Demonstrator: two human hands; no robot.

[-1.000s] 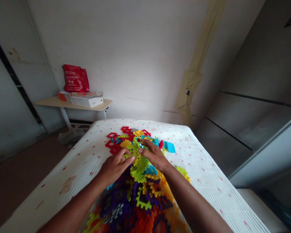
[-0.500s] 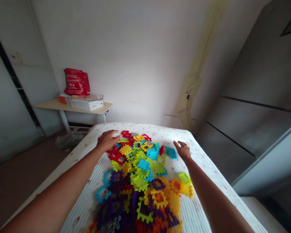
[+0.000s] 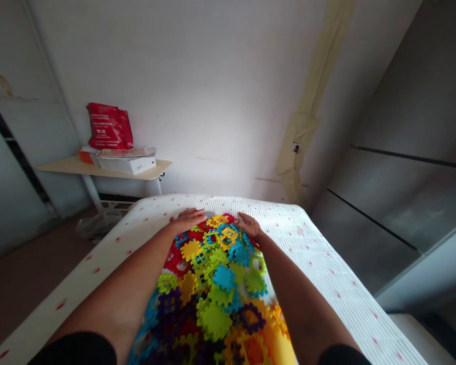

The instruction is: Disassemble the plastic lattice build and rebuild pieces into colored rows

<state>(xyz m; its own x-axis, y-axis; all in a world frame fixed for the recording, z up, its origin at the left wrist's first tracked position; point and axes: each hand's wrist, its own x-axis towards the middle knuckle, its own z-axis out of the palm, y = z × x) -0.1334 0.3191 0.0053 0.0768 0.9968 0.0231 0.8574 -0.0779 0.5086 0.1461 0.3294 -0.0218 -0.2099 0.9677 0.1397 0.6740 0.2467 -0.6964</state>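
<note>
A heap of plastic interlocking building pieces [image 3: 215, 317] runs along the middle of the bed toward me, in green, blue, yellow, red, purple and orange. My left hand [image 3: 189, 219] rests at the heap's far left edge, fingers stretched over the red pieces [image 3: 175, 258]. At the far right edge lies my right hand [image 3: 250, 226], fingers extended toward the yellow and red pieces at the top. Neither hand grips a piece that I can see. Both forearms flank the heap and hide part of its sides.
The heap lies on a white bedspread [image 3: 311, 253] with small red marks. Back left stands a small table [image 3: 66, 166] bearing a white box [image 3: 131, 165] and a red bag [image 3: 108, 126]. A grey cabinet [image 3: 395, 177] stands on the right; a wall socket [image 3: 296, 147] is behind.
Both hands have moved inward to the heap's far end, the right one travelling left from the bare bedspread. The forearms now lie closer along the heap's sides. The view has shifted slightly.
</note>
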